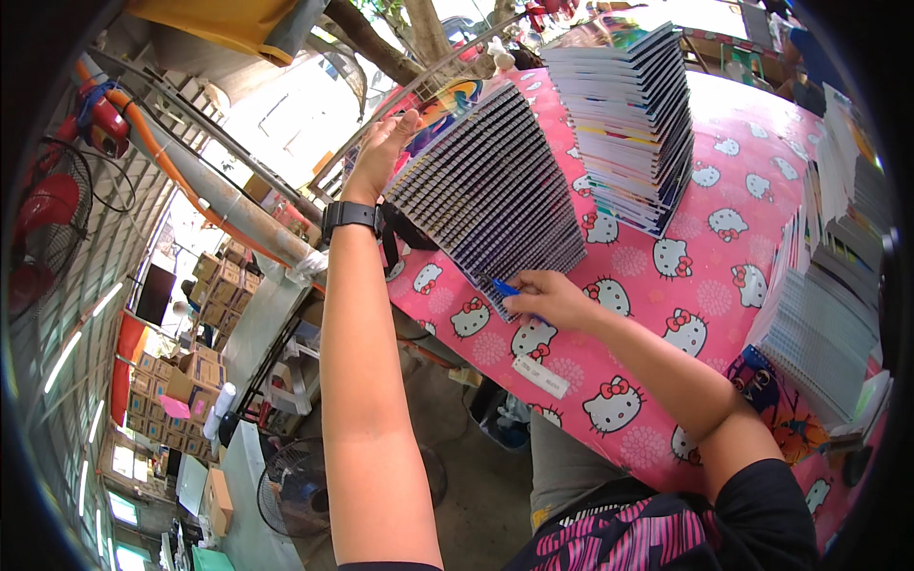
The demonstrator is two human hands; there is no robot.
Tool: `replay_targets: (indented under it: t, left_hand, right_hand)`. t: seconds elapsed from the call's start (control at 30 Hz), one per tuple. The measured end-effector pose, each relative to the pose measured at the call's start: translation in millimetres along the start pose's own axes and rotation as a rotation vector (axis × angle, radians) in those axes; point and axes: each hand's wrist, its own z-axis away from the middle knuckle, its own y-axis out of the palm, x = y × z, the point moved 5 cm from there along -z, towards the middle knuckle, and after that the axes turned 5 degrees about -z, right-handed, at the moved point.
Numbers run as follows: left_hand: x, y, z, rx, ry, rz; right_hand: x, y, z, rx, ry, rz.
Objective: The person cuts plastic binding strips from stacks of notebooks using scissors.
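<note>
In front of me on the table stands a tall stack of spiral-bound notebooks (495,181), its dark coil spines facing me. My left hand (383,152), fingers stretched out, rests against the stack's far left side. A black watch is on that wrist. My right hand (552,300) is closed around a small blue-handled tool (507,288) at the stack's near lower corner. The tool's tip is too small to make out against the coils. Just behind and to the right rises a second notebook stack (628,124), its page edges and coils showing.
A pink tablecloth (647,295) with cartoon cats covers the table. More notebooks (819,333) are piled at the right edge. A white printed strip (540,376) lies near the front edge. Below are a black bin (495,419) and a floor fan (295,485); cartons (190,381) stand farther left.
</note>
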Motion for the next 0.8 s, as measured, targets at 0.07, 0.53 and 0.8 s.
replay_targets:
  t: [0.07,0.53,0.8]
  left_hand:
    - [-2.9,-1.1,-0.4,0.006,0.03,0.032]
    - [6.2,1.7,-10.3,0.032,0.081,0.065]
    - [-1.6,1.7,-4.5,0.041,0.06,0.078]
  right_hand:
    - [3.6,-2.4,1.5,-0.056,-0.073,0.169]
    - [-40.0,8.6,1.0,0.315,0.456,-0.816]
    - [-2.2,5.0,10.1,-0.153,-0.195,0.477]
